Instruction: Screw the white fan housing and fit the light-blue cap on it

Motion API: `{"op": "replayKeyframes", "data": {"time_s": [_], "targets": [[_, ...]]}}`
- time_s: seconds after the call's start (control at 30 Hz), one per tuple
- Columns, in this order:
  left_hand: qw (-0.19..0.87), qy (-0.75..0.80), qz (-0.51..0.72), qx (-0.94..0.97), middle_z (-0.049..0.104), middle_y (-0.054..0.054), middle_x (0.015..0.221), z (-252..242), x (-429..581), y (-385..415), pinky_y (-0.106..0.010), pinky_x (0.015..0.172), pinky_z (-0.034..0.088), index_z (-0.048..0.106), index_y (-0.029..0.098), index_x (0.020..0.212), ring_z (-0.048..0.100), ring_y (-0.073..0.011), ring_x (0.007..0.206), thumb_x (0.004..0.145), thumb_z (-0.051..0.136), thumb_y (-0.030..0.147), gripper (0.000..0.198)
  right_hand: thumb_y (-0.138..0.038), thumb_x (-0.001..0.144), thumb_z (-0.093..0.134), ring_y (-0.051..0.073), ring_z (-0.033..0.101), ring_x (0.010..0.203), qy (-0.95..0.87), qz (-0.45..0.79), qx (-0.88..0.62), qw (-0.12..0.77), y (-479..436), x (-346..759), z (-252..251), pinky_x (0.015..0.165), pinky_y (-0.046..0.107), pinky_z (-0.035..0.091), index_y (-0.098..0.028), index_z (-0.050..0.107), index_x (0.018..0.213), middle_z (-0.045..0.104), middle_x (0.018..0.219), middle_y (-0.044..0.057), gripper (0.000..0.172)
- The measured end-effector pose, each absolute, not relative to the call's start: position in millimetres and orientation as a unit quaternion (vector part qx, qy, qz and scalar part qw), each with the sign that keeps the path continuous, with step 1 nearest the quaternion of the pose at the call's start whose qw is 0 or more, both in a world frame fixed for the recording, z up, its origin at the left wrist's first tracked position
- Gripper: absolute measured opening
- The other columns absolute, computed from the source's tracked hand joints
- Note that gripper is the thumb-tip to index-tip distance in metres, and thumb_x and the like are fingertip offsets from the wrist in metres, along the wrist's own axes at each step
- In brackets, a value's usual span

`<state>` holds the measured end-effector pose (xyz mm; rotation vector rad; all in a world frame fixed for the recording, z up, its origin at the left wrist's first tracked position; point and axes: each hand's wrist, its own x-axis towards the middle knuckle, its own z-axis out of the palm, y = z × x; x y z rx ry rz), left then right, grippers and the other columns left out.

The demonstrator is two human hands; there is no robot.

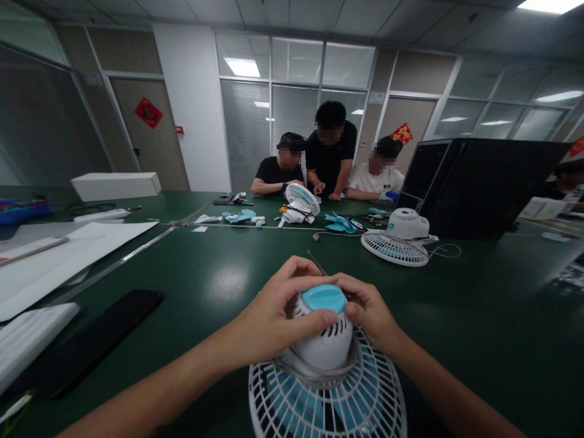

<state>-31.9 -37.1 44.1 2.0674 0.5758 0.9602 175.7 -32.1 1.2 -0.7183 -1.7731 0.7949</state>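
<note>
A small white fan lies face down on the green table right in front of me, its white grille around blue blades. Its white motor housing points up, topped by a light blue cap. My left hand wraps round the left side of the housing, thumb pressed just below the cap. My right hand grips the right side, fingers closed against the cap's edge. A thin dark tool lies just beyond my fingers.
A black phone and white sheets lie to my left. Another white fan rests face down at mid-right, beside a black monitor. Three people work on a fan and blue parts at the far side.
</note>
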Motion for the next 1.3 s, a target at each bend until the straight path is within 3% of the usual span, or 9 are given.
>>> {"op": "replayKeyframes", "data": {"time_s": [0.13,0.33,0.47,0.6,0.73,0.97,1.1,1.17,1.3], "targets": [[0.386,0.228,0.362,0.817,0.054,-0.006,0.115,46,-34,-38,-0.04,0.097,0.045,0.057,0.028,0.134,0.055,-0.0219,0.106,0.09,0.06,0.033,0.045,-0.072,0.076,0.062,0.019,0.059,0.078,-0.728,0.349,-0.293,0.512,-32,176,0,0.068,0.027,0.047,-0.018,0.074,0.093,0.065,0.087,0.006,0.059],[0.378,0.201,0.355,0.831,0.057,-0.003,0.136,48,-38,-38,-0.044,0.109,0.036,0.054,0.031,0.137,0.048,-0.0278,0.126,0.094,0.047,0.03,0.043,-0.067,0.075,0.067,0.018,0.06,0.08,-0.719,0.365,-0.273,0.525,-31,177,-4,0.069,0.026,0.047,-0.019,0.075,0.094,0.065,0.09,0.005,0.051],[0.386,0.214,0.341,0.83,0.054,-0.003,0.139,46,-37,-41,-0.045,0.112,0.033,0.05,0.031,0.14,0.046,-0.0271,0.129,0.096,0.045,0.032,0.044,-0.067,0.077,0.066,0.019,0.06,0.082,-0.722,0.364,-0.271,0.522,-31,178,-3,0.072,0.026,0.047,-0.02,0.075,0.096,0.065,0.09,0.005,0.051],[0.37,0.235,0.341,0.831,0.048,-0.007,0.134,47,-33,-42,-0.044,0.109,0.037,0.046,0.029,0.144,0.045,-0.0262,0.125,0.094,0.054,0.038,0.051,-0.068,0.078,0.064,0.018,0.059,0.081,-0.732,0.362,-0.271,0.51,-32,178,0,0.071,0.026,0.045,-0.02,0.075,0.098,0.066,0.09,0.005,0.053],[0.366,0.238,0.324,0.839,0.047,-0.007,0.126,48,-34,-42,-0.046,0.109,0.036,0.036,0.03,0.15,0.047,-0.0248,0.12,0.097,0.047,0.036,0.054,-0.068,0.077,0.064,0.018,0.059,0.08,-0.73,0.363,-0.274,0.51,-31,178,0,0.07,0.026,0.045,-0.02,0.076,0.097,0.065,0.089,0.005,0.054],[0.36,0.2,0.337,0.846,0.039,0.001,0.153,35,-42,-38,-0.05,0.12,0.022,0.03,0.038,0.151,0.031,-0.0291,0.142,0.101,0.038,0.037,0.05,-0.067,0.074,0.069,0.02,0.062,0.089,-0.707,0.392,-0.271,0.523,-30,179,-9,0.076,0.027,0.049,-0.023,0.073,0.11,0.067,0.099,0.005,0.056],[0.364,0.219,0.342,0.838,0.036,0.002,0.157,30,-41,-39,-0.053,0.12,0.019,0.03,0.037,0.151,0.029,-0.03,0.144,0.101,0.038,0.045,0.052,-0.075,0.087,0.04,0.024,0.065,0.095,-0.699,0.402,-0.308,0.505,-27,182,-11,0.083,0.035,0.052,-0.02,0.071,0.112,0.069,0.104,0.009,0.068],[0.367,0.23,0.338,0.836,0.038,-0.001,0.156,34,-39,-41,-0.054,0.12,0.02,0.029,0.035,0.152,0.031,-0.0299,0.143,0.1,0.04,0.047,0.054,-0.064,0.096,0.025,0.023,0.066,0.094,-0.715,0.344,-0.396,0.463,-21,186,-11,0.083,0.036,0.053,-0.018,0.07,0.113,0.07,0.104,0.011,0.066],[0.359,0.239,0.328,0.84,0.042,-0.007,0.153,45,-35,-45,-0.052,0.117,0.027,0.033,0.028,0.151,0.039,-0.0294,0.138,0.097,0.048,0.042,0.057,-0.032,0.092,0.043,0.023,0.066,0.099,-0.738,0.208,-0.533,0.358,-5,202,-11,0.088,0.036,0.051,-0.016,0.066,0.116,0.071,0.109,0.01,0.037]]}}
